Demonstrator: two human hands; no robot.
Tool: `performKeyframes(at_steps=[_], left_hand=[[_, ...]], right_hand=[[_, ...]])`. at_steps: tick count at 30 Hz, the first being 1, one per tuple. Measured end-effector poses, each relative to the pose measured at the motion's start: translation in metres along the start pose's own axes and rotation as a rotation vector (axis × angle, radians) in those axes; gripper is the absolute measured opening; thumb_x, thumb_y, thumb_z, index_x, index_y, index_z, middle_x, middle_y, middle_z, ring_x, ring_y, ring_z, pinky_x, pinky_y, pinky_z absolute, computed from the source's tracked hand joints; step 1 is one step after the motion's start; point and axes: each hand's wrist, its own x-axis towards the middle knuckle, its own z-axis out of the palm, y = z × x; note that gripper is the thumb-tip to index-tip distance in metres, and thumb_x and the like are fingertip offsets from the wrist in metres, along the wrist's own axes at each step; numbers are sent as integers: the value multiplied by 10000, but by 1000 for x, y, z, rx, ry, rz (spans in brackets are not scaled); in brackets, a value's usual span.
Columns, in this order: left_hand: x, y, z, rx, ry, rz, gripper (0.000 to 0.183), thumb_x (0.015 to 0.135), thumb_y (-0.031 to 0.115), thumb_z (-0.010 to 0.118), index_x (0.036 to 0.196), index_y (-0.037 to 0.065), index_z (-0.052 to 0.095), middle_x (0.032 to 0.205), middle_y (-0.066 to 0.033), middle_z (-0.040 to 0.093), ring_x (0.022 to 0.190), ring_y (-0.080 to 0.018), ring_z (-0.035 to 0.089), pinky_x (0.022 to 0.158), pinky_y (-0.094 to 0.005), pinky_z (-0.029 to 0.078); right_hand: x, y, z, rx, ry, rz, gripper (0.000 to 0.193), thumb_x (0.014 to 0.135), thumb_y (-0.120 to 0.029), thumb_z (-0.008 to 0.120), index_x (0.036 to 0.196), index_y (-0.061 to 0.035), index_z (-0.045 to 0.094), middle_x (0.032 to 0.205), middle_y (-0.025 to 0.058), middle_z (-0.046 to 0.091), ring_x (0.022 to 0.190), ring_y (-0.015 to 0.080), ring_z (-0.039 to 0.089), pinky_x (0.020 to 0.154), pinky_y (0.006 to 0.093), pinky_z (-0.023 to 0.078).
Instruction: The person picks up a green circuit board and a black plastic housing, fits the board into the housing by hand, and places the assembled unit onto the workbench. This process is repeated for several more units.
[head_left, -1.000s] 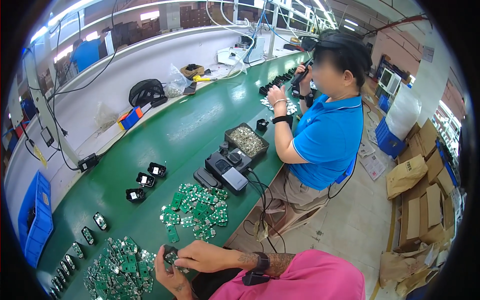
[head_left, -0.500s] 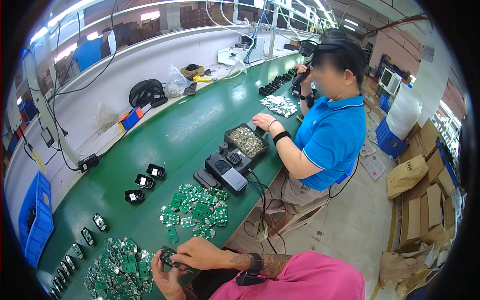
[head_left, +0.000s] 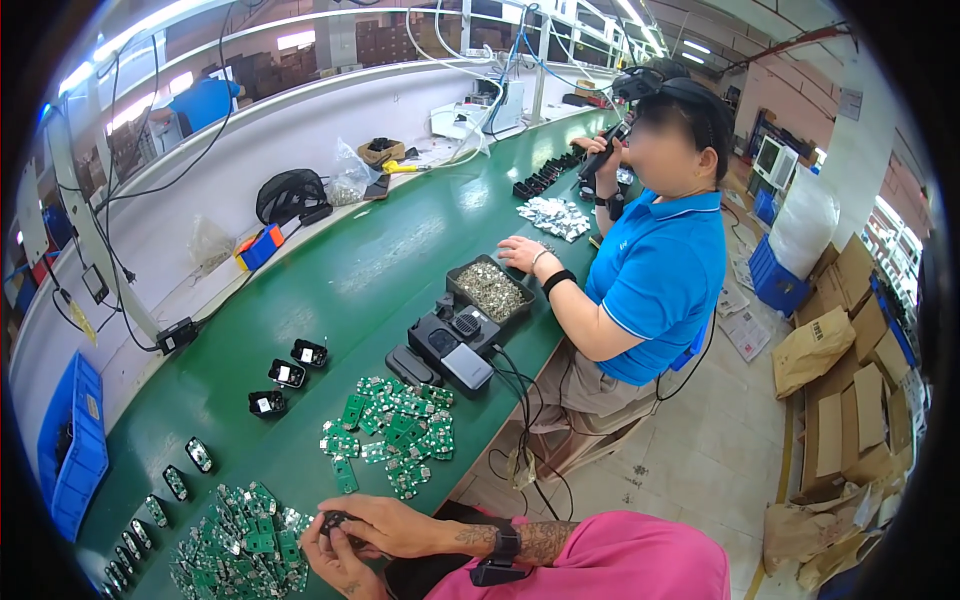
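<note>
Near the table's front edge, my left hand point(head_left: 335, 566) and my right hand point(head_left: 392, 524) are closed together around a small black plastic housing point(head_left: 334, 520). The right fingers lie over its top, and the left fingers and thumb grip it from the other side. Much of the housing is hidden by the fingers. Left of my hands and close to them lies a large heap of green circuit boards point(head_left: 235, 545). A smaller pile of green boards point(head_left: 405, 425) lies beyond them.
Three open black housings point(head_left: 287, 373) sit past the boards; several others with boards point(head_left: 175, 483) form a row at left. A blue bin point(head_left: 80, 450) stands at the far left. Right are a black device point(head_left: 450, 335), a tray of small metal parts point(head_left: 490, 290) and a co-worker point(head_left: 650, 270).
My hands have closed more tightly around the housing, and my right hand has turned over its top. The co-worker's head and raised hand have shifted slightly.
</note>
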Motion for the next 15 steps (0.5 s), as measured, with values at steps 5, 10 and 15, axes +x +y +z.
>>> performKeyframes(at_steps=[5, 10, 15], left_hand=[[7, -4, 15, 35, -14, 127, 243, 1027, 69, 484, 1267, 29, 481, 914, -102, 651, 533, -73, 561, 391, -177, 384], [20, -1, -6, -18, 74, 10, 279, 1027, 94, 524, 1293, 20, 483, 884, -79, 658, 693, -78, 614, 464, -173, 428], [30, 23, -1, -118, 115, -181, 555, 1046, 252, 491, 1516, 62, 264, 1214, -178, 623, 624, -206, 691, 528, -274, 555]], right_hand=[[7, 11, -3, -25, 52, -7, 345, 974, -146, 537, 1300, -37, 564, 1112, 189, 641, 945, 361, 647, 832, 411, 521], [38, -1, 7, -31, -120, 127, 328, 928, -139, 576, 1247, -62, 596, 1086, 208, 661, 957, 380, 655, 841, 416, 526], [110, 0, -6, -356, -274, 68, 296, 860, -166, 610, 1121, -36, 655, 1002, 203, 683, 833, 384, 678, 759, 459, 551]])
